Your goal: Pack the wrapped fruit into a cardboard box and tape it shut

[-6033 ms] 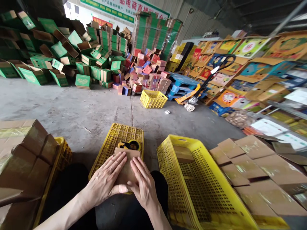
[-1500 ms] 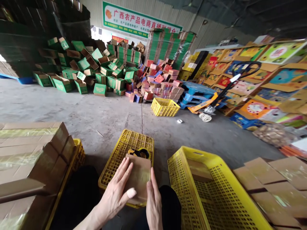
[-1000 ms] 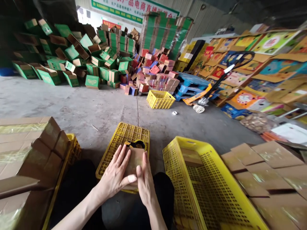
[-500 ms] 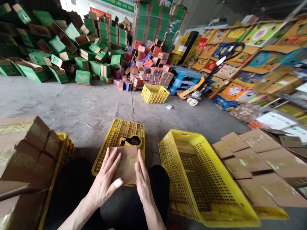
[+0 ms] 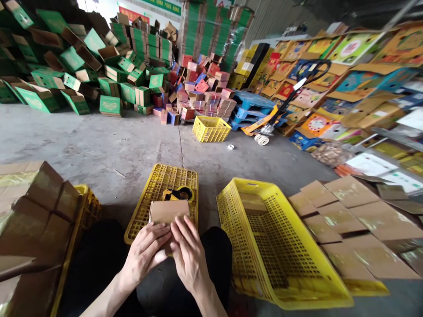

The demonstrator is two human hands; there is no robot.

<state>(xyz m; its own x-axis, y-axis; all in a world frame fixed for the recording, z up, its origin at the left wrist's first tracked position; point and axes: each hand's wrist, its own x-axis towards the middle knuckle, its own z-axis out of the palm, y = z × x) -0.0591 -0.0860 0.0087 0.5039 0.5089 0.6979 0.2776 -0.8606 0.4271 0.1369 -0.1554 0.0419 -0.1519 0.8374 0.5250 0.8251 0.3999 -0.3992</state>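
A small brown cardboard box [image 5: 169, 210] sits in front of me over an upturned yellow crate [image 5: 175, 176], its near part covered by my hands. My left hand [image 5: 142, 250] lies on the box's near left part, fingers side by side and stretched out, the thumb pointing inward. From the right, my right hand [image 5: 189, 251] rests on the near right part with fingers extended flat. The fingertips of both hands almost meet at the middle. Just beyond the box, a tape dispenser [image 5: 178, 193] with a yellow and black body lies on the crate.
A deep yellow crate [image 5: 277, 189] at my right has a box [image 5: 253, 203] in its far end. Flattened-looking cartons [image 5: 352, 220] lie farther right. Stacked cartons [image 5: 29, 224] stand at left. A pallet jack [image 5: 274, 114] and another yellow crate [image 5: 211, 130] stand beyond.
My right hand has shifted from the box's right side onto its near part. The left hand has drawn its spread fingers together and moved nearer to me. The box looks tilted differently.
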